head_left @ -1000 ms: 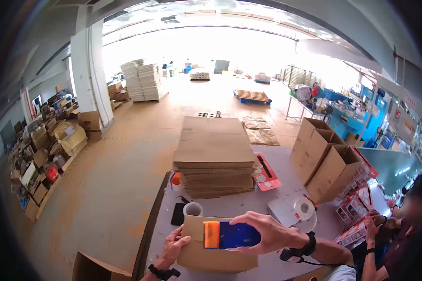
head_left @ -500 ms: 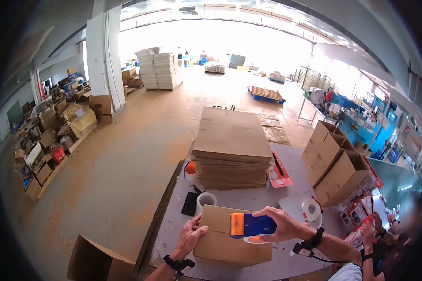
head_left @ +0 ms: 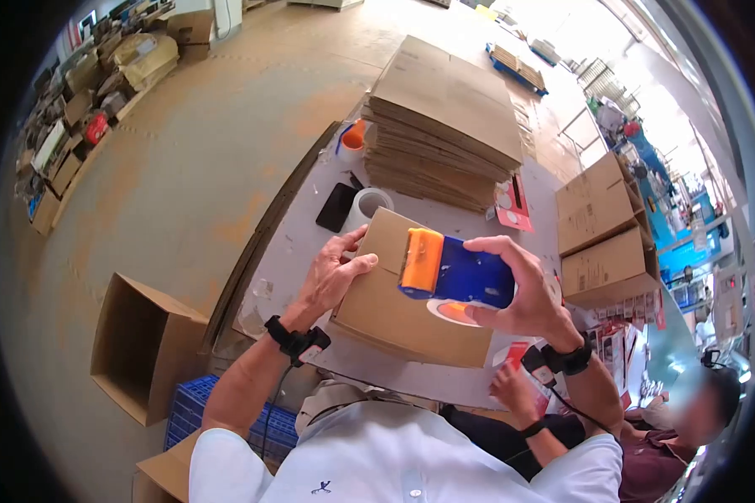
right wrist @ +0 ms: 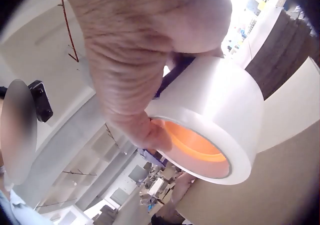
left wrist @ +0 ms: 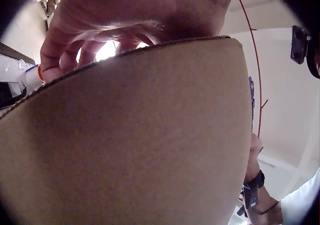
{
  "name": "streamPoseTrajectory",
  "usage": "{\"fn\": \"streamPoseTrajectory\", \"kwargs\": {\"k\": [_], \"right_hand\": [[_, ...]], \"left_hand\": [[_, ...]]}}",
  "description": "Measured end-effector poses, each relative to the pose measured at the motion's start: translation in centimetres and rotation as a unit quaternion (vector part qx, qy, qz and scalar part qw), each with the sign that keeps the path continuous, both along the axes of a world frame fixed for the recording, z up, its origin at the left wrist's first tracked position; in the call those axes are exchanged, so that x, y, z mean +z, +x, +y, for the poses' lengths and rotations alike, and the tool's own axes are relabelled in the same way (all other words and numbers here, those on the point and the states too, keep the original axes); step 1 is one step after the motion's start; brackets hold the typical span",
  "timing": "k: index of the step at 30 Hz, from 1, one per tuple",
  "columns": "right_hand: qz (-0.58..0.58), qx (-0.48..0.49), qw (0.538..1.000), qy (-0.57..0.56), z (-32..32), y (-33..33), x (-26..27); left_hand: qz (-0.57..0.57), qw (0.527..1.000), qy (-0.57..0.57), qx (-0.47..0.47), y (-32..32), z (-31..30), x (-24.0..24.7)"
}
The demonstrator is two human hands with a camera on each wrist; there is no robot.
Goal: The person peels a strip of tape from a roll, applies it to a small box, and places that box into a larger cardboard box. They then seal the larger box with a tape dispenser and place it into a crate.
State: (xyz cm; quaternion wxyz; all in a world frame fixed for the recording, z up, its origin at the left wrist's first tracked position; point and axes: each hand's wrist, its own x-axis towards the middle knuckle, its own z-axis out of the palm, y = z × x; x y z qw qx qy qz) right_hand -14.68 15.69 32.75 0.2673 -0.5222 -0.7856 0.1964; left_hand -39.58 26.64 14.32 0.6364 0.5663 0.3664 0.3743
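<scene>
A closed cardboard box point(head_left: 386, 314) lies on the table before me. My left hand point(head_left: 327, 272) holds its left end, thumb on the top face; in the left wrist view the fingers point(left wrist: 65, 59) curl over the box's edge. In my right hand point(head_left: 535, 293) is a blue tape dispenser point(head_left: 474, 272) with an orange front, held over the top of the box. The right wrist view shows its wide roll of clear tape point(right wrist: 225, 99), with an orange hub and the thumb at the hub's opening.
Behind the box stand a tape roll point(head_left: 369, 204), a black phone point(head_left: 336, 208), another orange tape dispenser point(head_left: 352, 138) and a stack of flattened cardboard point(head_left: 445, 92). Open cartons point(head_left: 596, 210) stand right. Left, an open carton point(head_left: 130, 344) stands near a blue crate point(head_left: 184, 411). Another person point(head_left: 658, 461) sits right.
The head view has tilted down and turned, bringing my torso and the blue crate into sight. The dispenser stays over the box, its tape roll now showing; the left hand keeps its place.
</scene>
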Motion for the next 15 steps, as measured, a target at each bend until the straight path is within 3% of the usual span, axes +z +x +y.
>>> {"fn": "streamPoseTrajectory", "kwargs": {"k": [5,6,8,11,13,15], "right_hand": [[-0.028,0.034,0.998,0.048,1.9,-1.2,-2.7],[-0.042,0.026,0.998,0.048,1.7,-1.1,-3.0],[-0.073,0.017,0.996,0.052,1.2,-1.1,-3.3],[-0.053,0.028,0.993,0.101,0.9,0.5,-4.7],[-0.023,0.025,0.994,0.101,0.5,0.7,-5.1],[-0.024,0.032,0.993,0.114,0.6,0.9,-5.4]], "left_hand": [[0.011,1.000,-0.001,-0.003,-0.2,0.1,-0.2],[0.094,0.986,0.138,0.030,-0.4,0.1,-0.1],[0.248,0.877,0.400,0.101,-0.9,0.1,1.0],[0.192,0.887,0.405,0.112,-1.9,-1.1,5.4],[0.064,0.985,0.159,0.032,-1.5,-2.1,6.9],[-0.027,0.996,-0.051,-0.069,-1.4,-2.2,7.9]]}}
